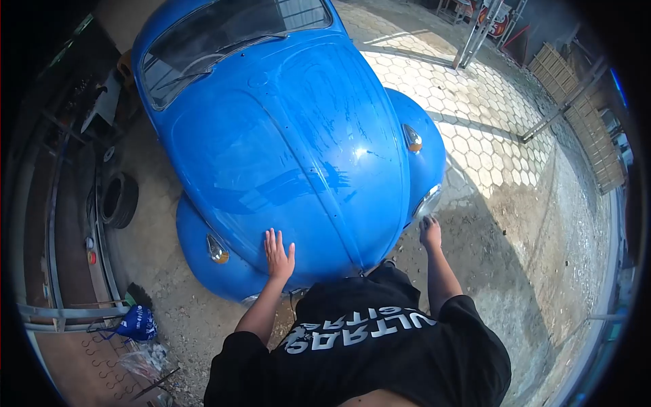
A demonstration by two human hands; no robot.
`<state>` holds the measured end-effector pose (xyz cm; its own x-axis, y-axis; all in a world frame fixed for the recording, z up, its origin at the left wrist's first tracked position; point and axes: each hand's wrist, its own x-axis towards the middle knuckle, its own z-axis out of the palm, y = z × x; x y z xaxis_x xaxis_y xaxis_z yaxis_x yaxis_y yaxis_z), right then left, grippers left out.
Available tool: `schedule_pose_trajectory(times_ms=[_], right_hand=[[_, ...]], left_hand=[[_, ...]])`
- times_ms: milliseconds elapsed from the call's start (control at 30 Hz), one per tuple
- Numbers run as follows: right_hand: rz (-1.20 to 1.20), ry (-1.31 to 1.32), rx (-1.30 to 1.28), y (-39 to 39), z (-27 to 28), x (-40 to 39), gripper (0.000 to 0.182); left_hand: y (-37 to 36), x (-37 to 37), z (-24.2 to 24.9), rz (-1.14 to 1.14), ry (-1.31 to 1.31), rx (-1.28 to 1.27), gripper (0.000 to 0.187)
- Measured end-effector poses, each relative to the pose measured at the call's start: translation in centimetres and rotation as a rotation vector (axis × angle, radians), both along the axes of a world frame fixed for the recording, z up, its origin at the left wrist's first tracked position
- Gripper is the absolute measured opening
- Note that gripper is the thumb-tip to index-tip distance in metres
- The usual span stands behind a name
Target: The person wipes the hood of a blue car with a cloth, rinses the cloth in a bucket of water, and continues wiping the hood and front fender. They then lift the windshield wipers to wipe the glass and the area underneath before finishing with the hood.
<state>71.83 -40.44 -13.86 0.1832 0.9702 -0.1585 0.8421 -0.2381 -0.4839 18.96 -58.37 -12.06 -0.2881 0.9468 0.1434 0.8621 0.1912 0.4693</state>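
Observation:
A blue rounded car [271,156] fills the middle of the view, its front hood toward me. My left hand [278,254] lies flat on the lower part of the hood, fingers stretched out, with nothing in it. Off the car's front right side, near the headlight [428,201], my right hand [430,234] is closed around something small and dark that I cannot make out. Streaky smears run across the right half of the hood. An orange and chrome turn signal [217,251] sits on the fender near my left hand.
A tire [120,200] stands on the ground at left. Below it are a blue bag [137,322] and clear plastic wrapping [146,359]. Hexagonal pavers [475,136] and metal posts [566,102] lie to the right, with a slatted wooden panel [576,115] behind.

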Motion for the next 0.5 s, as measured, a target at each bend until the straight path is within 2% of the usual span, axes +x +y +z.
schedule_pose_trajectory(times_ms=[33,67,100,133,200,233,267,300,333,367,433,467,500], right_hand=[[-0.125,0.005,0.052,-3.5,-3.4,4.9,0.041],[-0.296,0.122,-0.086,-6.9,-9.0,11.1,0.041],[-0.51,0.25,-0.28,-11.6,-4.1,12.0,0.04],[-0.701,0.375,-0.29,-16.5,-7.0,15.8,0.038],[-0.99,0.53,-0.528,-25.9,-9.5,21.7,0.031],[-1.092,0.616,-0.602,-31.5,-12.9,25.1,0.036],[-1.168,0.67,-0.655,-36.3,-13.7,26.6,0.042],[-1.154,0.752,-0.762,-42.2,-18.5,29.2,0.04],[-0.91,0.394,-0.76,-46.1,-17.8,29.2,0.037],[-0.656,0.297,-0.882,-46.1,-17.7,31.9,0.038],[-0.133,0.105,-1.078,-47.1,-17.2,36.2,0.044],[-0.165,0.182,-1.105,-47.4,-17.8,37.3,0.046],[-0.828,0.629,-1.05,-47.2,-18.6,37.6,0.049]], left_hand=[[0.0,1.5,0.2,-0.068,-0.034,-0.021,0.063],[0.0,2.9,0.4,-0.131,-0.067,-0.044,0.06],[0.1,4.8,0.4,-0.162,-0.07,0.013,0.047],[0.4,6.6,0.5,-0.215,-0.117,-0.041,0.045],[1.3,10.2,0.5,-0.328,-0.205,-0.149,0.042],[1.7,11.9,-0.3,-0.383,-0.226,-0.175,0.037],[2.5,13.5,-0.5,-0.429,-0.243,-0.234,0.036],[3.3,14.9,-0.6,-0.468,-0.259,-0.292,0.035],[4.1,16.6,-0.8,-0.501,-0.277,-0.349,0.034],[4.8,18.3,-1.0,-0.542,-0.195,-0.265,0.03],[6.5,22.5,-1.5,-0.517,-0.173,-0.293,0.028],[7.3,24.7,-1.8,-0.509,-0.158,-0.312,0.027],[8.3,26.7,-2.9,-0.501,-0.177,-0.39,0.032]])
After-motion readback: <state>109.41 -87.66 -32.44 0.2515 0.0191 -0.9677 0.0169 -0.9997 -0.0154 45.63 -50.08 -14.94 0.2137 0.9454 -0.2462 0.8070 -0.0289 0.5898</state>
